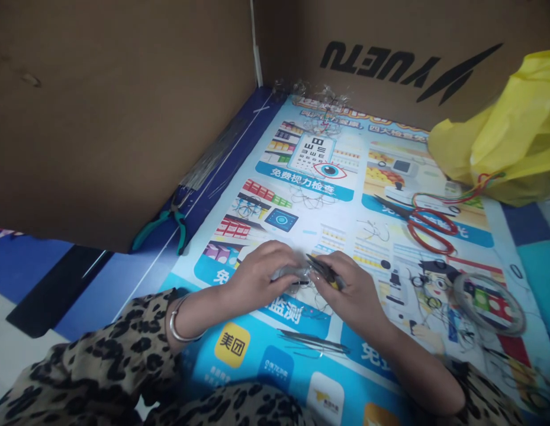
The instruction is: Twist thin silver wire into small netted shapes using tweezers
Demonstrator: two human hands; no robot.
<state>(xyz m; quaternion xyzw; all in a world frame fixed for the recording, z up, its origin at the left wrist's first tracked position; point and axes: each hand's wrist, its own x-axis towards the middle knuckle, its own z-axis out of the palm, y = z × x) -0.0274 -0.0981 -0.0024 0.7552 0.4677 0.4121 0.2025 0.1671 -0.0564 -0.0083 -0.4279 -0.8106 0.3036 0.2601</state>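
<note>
My left hand [261,275] is closed, with fingertips and thumb around a small greyish, translucent piece [289,271] whose kind I cannot make out. In my right hand [354,293] is a pair of pliers [323,269] with dark jaws and a bit of yellow on the handle. The jaws point to the left, close to the fingertips of my left hand. Whether they touch the translucent piece, I cannot tell. A bundle of thin dark wire pieces [317,342] lies on the printed sheet [239,302] below my hands.
Red-handled scissors [428,228] and a wire coil [490,305] lie right. Green-handled pliers [181,231] and long wires [212,157] lie left. Wire shapes [328,115] stand at the back. A yellow bag [501,130] is far right. Cardboard walls [124,118] enclose the back and left.
</note>
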